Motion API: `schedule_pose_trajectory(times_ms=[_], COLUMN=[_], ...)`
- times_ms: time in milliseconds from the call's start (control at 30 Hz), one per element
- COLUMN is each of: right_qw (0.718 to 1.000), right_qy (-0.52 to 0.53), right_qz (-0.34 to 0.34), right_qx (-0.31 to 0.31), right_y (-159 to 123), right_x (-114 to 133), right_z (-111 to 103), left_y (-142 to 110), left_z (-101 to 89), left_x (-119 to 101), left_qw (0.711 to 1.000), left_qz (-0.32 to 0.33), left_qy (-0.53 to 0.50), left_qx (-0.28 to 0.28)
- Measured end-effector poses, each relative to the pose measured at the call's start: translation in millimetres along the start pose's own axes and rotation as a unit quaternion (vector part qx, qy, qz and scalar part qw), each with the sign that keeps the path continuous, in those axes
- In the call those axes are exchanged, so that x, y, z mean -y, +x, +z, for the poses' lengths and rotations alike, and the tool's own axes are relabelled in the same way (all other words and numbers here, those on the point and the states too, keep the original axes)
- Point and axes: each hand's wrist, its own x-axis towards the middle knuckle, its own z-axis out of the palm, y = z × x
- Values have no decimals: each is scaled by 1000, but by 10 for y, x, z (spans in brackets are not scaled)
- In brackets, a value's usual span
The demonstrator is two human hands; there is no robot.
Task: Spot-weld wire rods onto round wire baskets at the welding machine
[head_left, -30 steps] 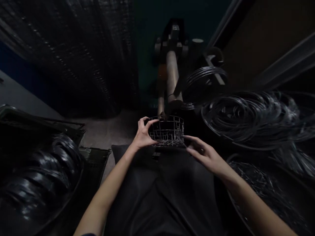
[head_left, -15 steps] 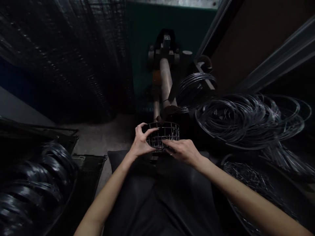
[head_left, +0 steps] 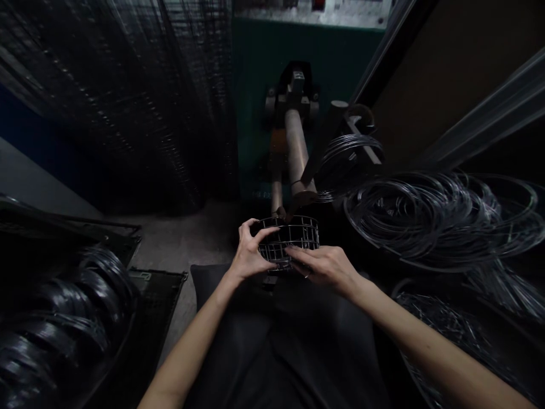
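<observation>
A round wire basket [head_left: 300,234] of metal rings and short upright wires sits at the tip of the machine's lower arm [head_left: 276,196], above my lap. My left hand [head_left: 251,250] grips its left side, thumb and fingers spread along the rings. At the front right, my right hand [head_left: 326,267] has its fingers pressed together against the lower rings; whether a small wire is pinched there I cannot make out. The thick upper arm [head_left: 298,147] of the machine ends right above the basket's far rim.
Wire rings [head_left: 349,142] hang on a holder right of the machine arm. A tub of wire hoops [head_left: 426,210] and a container of short wire pieces [head_left: 443,318] stand at the right. Coiled rings [head_left: 93,284] fill a container at the left. Behind rises a green machine body [head_left: 255,68].
The view has shifted a little, so the machine, basket and hands appear slightly lower and further right. Both hands stay at the same places on the basket.
</observation>
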Motion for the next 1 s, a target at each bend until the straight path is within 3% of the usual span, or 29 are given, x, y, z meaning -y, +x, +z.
schedule_pose_trajectory(times_ms=[600, 767, 867, 1000], right_qw=[998, 998, 998, 993], right_qy=[46, 32, 17, 65], right_qz=[40, 40, 65, 71], right_qx=[22, 24, 1, -71], right_y=[130, 139, 207, 249], right_x=[-29, -52, -119, -183], right_z=[-44, -77, -44, 57], left_y=[102, 169, 296, 425], left_z=[-91, -108, -103, -97], left_x=[9, -30, -1, 53], left_qw=[1000, 998, 997, 999], left_qz=[-16, -55, -75, -51], left_qy=[-17, -10, -7, 12], left_qx=[19, 26, 26, 16])
